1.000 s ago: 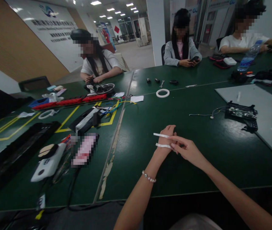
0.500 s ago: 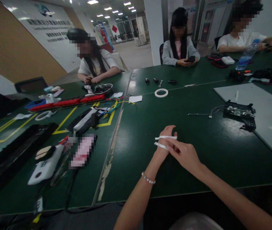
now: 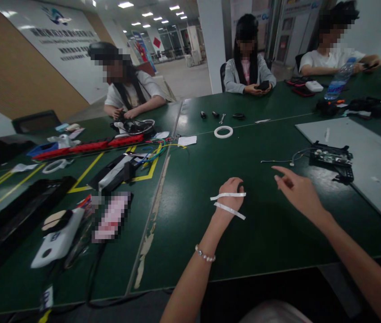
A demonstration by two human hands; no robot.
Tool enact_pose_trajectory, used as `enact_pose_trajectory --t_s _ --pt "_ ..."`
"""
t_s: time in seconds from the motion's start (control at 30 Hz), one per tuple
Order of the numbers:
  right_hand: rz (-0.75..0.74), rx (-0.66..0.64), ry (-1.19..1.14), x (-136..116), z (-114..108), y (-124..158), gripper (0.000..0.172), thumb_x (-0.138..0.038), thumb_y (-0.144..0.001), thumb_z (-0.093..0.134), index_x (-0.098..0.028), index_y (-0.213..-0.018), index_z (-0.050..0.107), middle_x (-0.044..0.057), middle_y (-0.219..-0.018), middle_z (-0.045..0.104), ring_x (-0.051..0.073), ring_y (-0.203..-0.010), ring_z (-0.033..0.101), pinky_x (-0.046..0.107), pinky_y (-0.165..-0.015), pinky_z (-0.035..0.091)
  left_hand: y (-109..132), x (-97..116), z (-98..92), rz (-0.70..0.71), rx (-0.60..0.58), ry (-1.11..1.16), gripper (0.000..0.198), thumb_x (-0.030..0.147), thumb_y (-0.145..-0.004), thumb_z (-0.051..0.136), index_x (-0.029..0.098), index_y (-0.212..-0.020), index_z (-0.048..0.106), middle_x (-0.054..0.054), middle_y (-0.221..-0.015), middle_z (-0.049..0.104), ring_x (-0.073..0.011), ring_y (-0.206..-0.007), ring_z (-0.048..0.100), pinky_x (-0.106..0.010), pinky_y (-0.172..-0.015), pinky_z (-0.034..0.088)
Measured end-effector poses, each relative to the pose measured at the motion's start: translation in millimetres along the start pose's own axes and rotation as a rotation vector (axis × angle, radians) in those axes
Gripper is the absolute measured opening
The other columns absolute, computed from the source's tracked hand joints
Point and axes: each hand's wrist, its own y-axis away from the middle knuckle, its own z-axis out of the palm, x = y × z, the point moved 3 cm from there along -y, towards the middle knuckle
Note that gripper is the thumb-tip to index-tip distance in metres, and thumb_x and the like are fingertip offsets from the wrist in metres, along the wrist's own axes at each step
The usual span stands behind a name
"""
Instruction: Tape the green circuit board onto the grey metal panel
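Right hand [image 3: 298, 192] withdrawn, its pinch parted, 2 white strips [image 3: 229, 194] across left hand [image 3: 232, 202], left grip unclear

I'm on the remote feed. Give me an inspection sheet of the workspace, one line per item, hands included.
Surface: green table with pale worn patches.
Work items: two white strips across the back of the left hand; white tape roll beyond it.
Clutter: small wrench, water bottle; black module over the edge of the gray board.
Hands: left hand back up, palm hidden; right hand apart from it, holding nothing visible.
Cables: thin wires trail from the module.
Surroundings: three people seated across the table.
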Motion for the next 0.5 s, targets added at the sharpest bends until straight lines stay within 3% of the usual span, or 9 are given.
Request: enact_pose_trajectory --t_s 0.1,0.17,0.23,0.37,0.43,0.5 --pt "0.101 0.126 0.168 73 -34 -19 0.046 -0.039 -0.091 0.047 -0.020 -0.133 0.052 0.009 -0.104 0.064 0.019 -0.088 0.060 0.032 -0.081 0.046 1 2 -1.5 0.013 -0.024 -0.048 0.025 0.017 -0.090 0.048 0.015 -0.113 0.060 -0.010 -0.120 0.061 -0.0206 -0.111 0.059 -0.041 -0.096 0.050" --pt "0.155 0.229 0.349 120 -58 -24 0.049 -0.039 -0.090 0.048 -0.013 -0.132 0.052 0.017 -0.121 0.056 0.026 -0.114 0.050 0.037 -0.097 0.038 2 3 -2.2 0.015 -0.034 -0.064 0.025 0.017 -0.091 0.048 0.015 -0.112 0.060 -0.010 -0.120 0.061 -0.0201 -0.110 0.059 -0.040 -0.096 0.050" --pt "0.267 0.291 0.480 164 -78 -23 0.056 -0.045 -0.092 0.041 -0.013 -0.137 0.047 0.020 -0.131 0.047 0.028 -0.127 0.038 0.041 -0.104 0.030 2 2 -2.3 0.017 -0.042 -0.067 0.025 0.018 -0.091 0.047 0.015 -0.111 0.061 -0.009 -0.118 0.062 -0.0193 -0.108 0.060 -0.038 -0.096 0.050" --pt "0.626 0.185 0.499 234 -97 -12 0.080 -0.070 -0.086 0.030 -0.018 -0.147 0.033 0.026 -0.146 0.027 0.040 -0.136 0.022 0.058 -0.099 0.025 2 -1 -0.9 0.018 -0.044 -0.064 0.025 0.019 -0.091 0.047 0.015 -0.111 0.061 -0.008 -0.117 0.062 -0.0186 -0.106 0.061 -0.037 -0.094 0.051" --pt "0.759 0.068 0.436 257 -97 -8 0.089 -0.077 -0.081 0.024 -0.018 -0.147 0.032 0.028 -0.145 0.028 0.045 -0.134 0.021 0.063 -0.096 0.023 1 -3 0.6 0.017 -0.043 -0.073 0.024 0.018 -0.091 0.048 0.015 -0.109 0.062 -0.009 -0.116 0.063 -0.0191 -0.105 0.061 -0.038 -0.093 0.051" --pt "0.798 -0.016 0.412 271 -94 -6 0.089 -0.080 -0.078 0.019 -0.021 -0.142 0.039 0.025 -0.144 0.031 0.047 -0.134 0.020 0.066 -0.095 0.022 0 -5 2.3 0.027 -0.045 -0.079 0.023 0.018 -0.090 0.048 0.015 -0.107 0.063 -0.009 -0.114 0.063 -0.0194 -0.104 0.061 -0.038 -0.093 0.051"
